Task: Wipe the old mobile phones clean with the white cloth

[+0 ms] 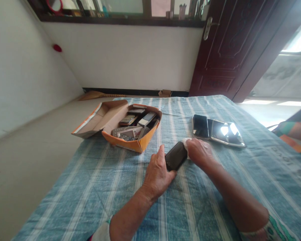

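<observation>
A straw broom [97, 95] lies on the floor behind the orange cardboard box [130, 145], whose lid flap [92, 124] hangs open on the box's left side. Inside the box sit several old mobile phones, among them a silver keypad phone [127, 133] in the front part and a white-and-dark phone [147, 118] toward the right wall. The blue, white-striped tablecloth [180, 211] runs beneath the box. In front and to the right of the box, the left hand [157, 173] grips a black phone [177, 156] by its near left end, thumb and fingers around it, screen tilted up. Farther right of the box, the right hand [199, 150] is closed on a white wipe [185, 141] against the phone's other end. Well right of the box, a black smartphone [200, 126] lies beside a larger, glossy tablet-like device [227, 131] catching bright reflections.
</observation>
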The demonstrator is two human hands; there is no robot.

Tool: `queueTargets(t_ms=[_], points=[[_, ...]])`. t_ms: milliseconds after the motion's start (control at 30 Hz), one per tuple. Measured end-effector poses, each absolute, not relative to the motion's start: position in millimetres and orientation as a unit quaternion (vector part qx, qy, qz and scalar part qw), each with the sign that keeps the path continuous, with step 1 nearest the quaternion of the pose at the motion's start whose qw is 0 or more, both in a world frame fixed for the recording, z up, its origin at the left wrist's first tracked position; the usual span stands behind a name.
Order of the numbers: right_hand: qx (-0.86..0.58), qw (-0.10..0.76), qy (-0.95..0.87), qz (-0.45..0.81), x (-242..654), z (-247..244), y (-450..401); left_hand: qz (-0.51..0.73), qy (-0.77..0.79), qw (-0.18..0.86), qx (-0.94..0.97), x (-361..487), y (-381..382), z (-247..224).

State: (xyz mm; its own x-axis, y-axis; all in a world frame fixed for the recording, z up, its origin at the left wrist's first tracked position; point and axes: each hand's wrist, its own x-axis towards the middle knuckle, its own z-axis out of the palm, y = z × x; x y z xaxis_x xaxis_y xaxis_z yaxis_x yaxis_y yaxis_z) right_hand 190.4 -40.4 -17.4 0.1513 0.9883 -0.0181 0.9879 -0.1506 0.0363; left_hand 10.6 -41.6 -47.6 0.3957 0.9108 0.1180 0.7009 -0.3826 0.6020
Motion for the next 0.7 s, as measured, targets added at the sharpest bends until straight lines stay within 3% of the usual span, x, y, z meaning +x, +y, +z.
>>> queueTargets(t_ms=[133,333,700], points=[[0.731,-0.032,0.679,0.053,191,-13,-41,0.227,0.494,0.218,0.811,11,-42,-47],[0.619,-0.035,0.785,0.019,168,-30,-43,0.256,0.493,0.190,0.809,14,-44,-53],[0.702,-0.002,0.711,0.036,172,-33,-30,0.251,0.481,0.166,0.823,15,-46,-53]])
